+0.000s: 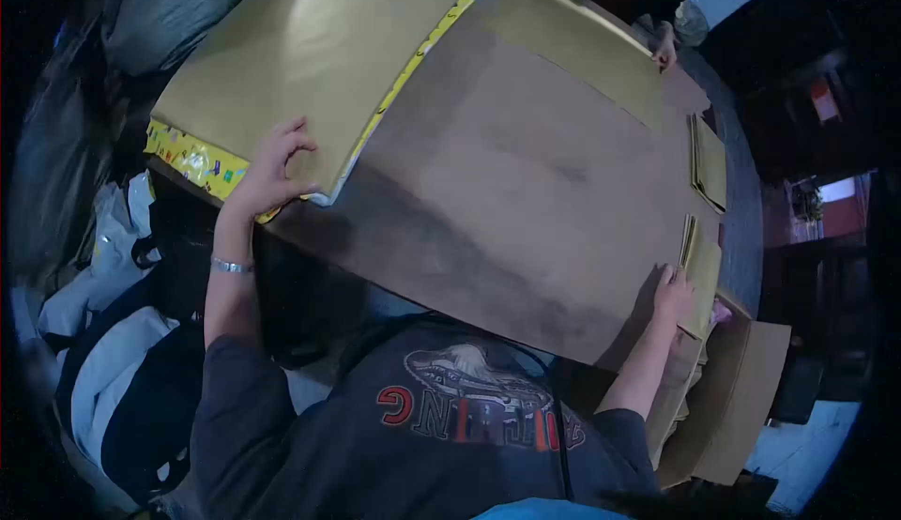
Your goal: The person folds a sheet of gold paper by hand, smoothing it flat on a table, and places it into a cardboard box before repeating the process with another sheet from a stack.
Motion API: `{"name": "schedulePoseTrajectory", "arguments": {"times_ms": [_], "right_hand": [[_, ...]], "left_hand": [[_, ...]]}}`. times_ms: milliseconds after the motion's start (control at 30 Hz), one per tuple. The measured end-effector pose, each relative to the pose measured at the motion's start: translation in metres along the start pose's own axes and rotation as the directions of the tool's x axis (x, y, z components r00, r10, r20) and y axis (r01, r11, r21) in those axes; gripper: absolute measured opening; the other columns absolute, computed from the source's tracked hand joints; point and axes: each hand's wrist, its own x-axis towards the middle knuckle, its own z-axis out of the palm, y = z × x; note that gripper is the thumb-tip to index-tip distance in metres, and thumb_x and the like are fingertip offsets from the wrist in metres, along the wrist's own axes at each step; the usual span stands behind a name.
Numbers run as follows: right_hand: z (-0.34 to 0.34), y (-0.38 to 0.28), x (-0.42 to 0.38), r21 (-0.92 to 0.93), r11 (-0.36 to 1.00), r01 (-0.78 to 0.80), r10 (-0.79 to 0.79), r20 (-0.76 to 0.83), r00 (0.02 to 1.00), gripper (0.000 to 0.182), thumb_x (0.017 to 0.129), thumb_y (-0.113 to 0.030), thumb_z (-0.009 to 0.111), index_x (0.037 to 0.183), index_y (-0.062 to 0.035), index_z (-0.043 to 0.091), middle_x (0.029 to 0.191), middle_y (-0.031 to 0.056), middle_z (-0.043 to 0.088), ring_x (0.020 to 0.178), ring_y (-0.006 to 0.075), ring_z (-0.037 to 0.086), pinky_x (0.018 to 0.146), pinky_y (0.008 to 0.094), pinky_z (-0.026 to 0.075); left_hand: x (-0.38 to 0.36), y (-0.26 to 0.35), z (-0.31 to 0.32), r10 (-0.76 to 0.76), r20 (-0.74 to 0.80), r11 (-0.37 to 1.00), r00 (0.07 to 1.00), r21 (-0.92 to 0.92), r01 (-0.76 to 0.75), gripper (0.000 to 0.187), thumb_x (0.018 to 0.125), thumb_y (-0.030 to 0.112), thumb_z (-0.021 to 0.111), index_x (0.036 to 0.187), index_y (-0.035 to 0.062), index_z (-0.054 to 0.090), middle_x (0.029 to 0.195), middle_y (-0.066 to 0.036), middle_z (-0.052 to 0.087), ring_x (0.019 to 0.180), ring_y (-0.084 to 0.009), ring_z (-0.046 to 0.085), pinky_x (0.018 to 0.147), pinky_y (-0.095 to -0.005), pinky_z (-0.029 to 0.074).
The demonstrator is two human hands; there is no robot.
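Note:
My left hand (277,171) is at the near corner of a stack of gold sheets (300,41). Its thumb and fingers are apart, and nothing shows between them. A yellow printed wrapper (389,98) borders the stack on two sides. On the right, my right hand (672,297) has its fingers closed on the edge of a folded gold sheet bundle (702,267). Another folded gold bundle (711,163) lies just beyond it. At the far side, a gold sheet (587,46) is under another person's two hands (664,51).
Everything lies on a brown tabletop (507,182). An open cardboard box (727,398) stands below the right edge, with papers inside. White and dark bags (122,360) sit at lower left, and a large grey-green sack (174,13) at upper left.

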Motion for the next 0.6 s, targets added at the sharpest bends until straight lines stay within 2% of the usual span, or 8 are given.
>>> {"name": "schedulePoseTrajectory", "arguments": {"times_ms": [33,133,167,267,433,500,533,600], "right_hand": [[-0.004,-0.012,0.001,-0.026,0.995,0.094,-0.096,-0.084,0.992,0.043,0.097,-0.041,0.050,0.125,-0.0097,0.062,0.126,0.0196,0.055,0.116,0.0370,0.050,0.098,0.0487,0.042],[-0.028,-0.071,0.011,-0.047,0.958,0.283,-0.286,-0.074,0.955,0.041,0.096,-0.035,0.053,0.119,-0.0024,0.063,0.121,0.0207,0.060,0.114,0.0365,0.055,0.096,0.0459,0.044],[-0.026,-0.091,0.013,0.014,0.931,0.364,-0.352,-0.224,0.909,0.039,0.095,-0.034,0.055,0.116,-0.0030,0.064,0.120,0.0197,0.060,0.116,0.0363,0.053,0.099,0.0455,0.042],[-0.063,-0.175,-0.007,0.136,0.783,0.607,-0.578,-0.200,0.791,0.035,0.091,-0.031,0.061,0.116,-0.0064,0.064,0.120,0.0179,0.059,0.116,0.0358,0.052,0.100,0.0454,0.042],[-0.099,-0.306,-0.064,0.248,0.296,0.922,-0.889,-0.282,0.361,0.038,0.084,-0.024,0.066,0.119,-0.0103,0.061,0.121,0.0146,0.058,0.116,0.0335,0.052,0.096,0.0450,0.044],[-0.113,-0.350,-0.093,0.246,0.144,0.959,-0.911,-0.345,0.226,0.037,0.083,-0.022,0.067,0.119,-0.0120,0.059,0.116,0.0139,0.058,0.112,0.0328,0.052,0.092,0.0457,0.043],[-0.122,-0.367,-0.105,0.243,0.139,0.960,-0.913,-0.345,0.219,0.037,0.083,-0.022,0.067,0.119,-0.0120,0.059,0.116,0.0139,0.058,0.112,0.0328,0.052,0.092,0.0457,0.043],[-0.141,-0.395,-0.125,0.282,-0.041,0.959,-0.894,-0.439,0.091,0.040,0.081,-0.020,0.069,0.119,-0.0125,0.059,0.112,0.0118,0.059,0.110,0.0301,0.053,0.089,0.0441,0.044]], "left_hand": [[0.000,-0.003,0.000,0.023,0.005,1.000,1.000,-0.013,-0.023,0.051,0.063,0.020,0.085,0.106,0.0095,0.059,0.138,-0.020,0.047,0.129,-0.0384,0.043,0.106,-0.0433,0.037],[-0.002,-0.010,-0.001,0.006,0.024,0.999,1.000,-0.040,-0.005,0.041,0.071,0.018,0.081,0.104,0.0071,0.059,0.143,-0.020,0.043,0.133,-0.0364,0.040,0.107,-0.0420,0.036],[-0.002,-0.014,0.001,-0.018,0.016,0.999,1.000,-0.041,0.019,0.041,0.071,0.018,0.081,0.104,0.0071,0.059,0.143,-0.020,0.043,0.133,-0.0364,0.040,0.107,-0.0420,0.036],[-0.001,-0.018,0.012,-0.006,-0.105,0.997,0.994,-0.079,-0.003,0.028,0.070,0.020,0.080,0.088,0.0070,0.063,0.136,-0.019,0.050,0.126,-0.0350,0.047,0.103,-0.0422,0.039],[-0.005,-0.019,0.014,-0.054,-0.150,0.991,0.987,-0.127,0.034,0.022,0.081,0.020,0.074,0.083,0.0038,0.059,0.136,-0.022,0.050,0.129,-0.0343,0.045,0.105,-0.0414,0.037],[-0.004,-0.025,0.013,-0.075,-0.097,0.976,0.992,-0.210,0.053,0.022,0.081,0.020,0.074,0.084,0.0037,0.060,0.136,-0.022,0.050,0.132,-0.0341,0.043,0.106,-0.0413,0.036],[-0.005,-0.022,0.010,-0.015,-0.114,0.987,0.993,-0.160,-0.004,0.021,0.083,0.021,0.074,0.084,0.0042,0.061,0.136,-0.021,0.052,0.134,-0.0348,0.041,0.108,-0.0427,0.034],[-0.006,-0.025,0.013,-0.033,-0.162,0.980,0.986,-0.198,0.000,0.023,0.080,0.023,0.075,0.081,0.0055,0.061,0.131,-0.018,0.056,0.130,-0.0337,0.044,0.105,-0.0418,0.036]]}}
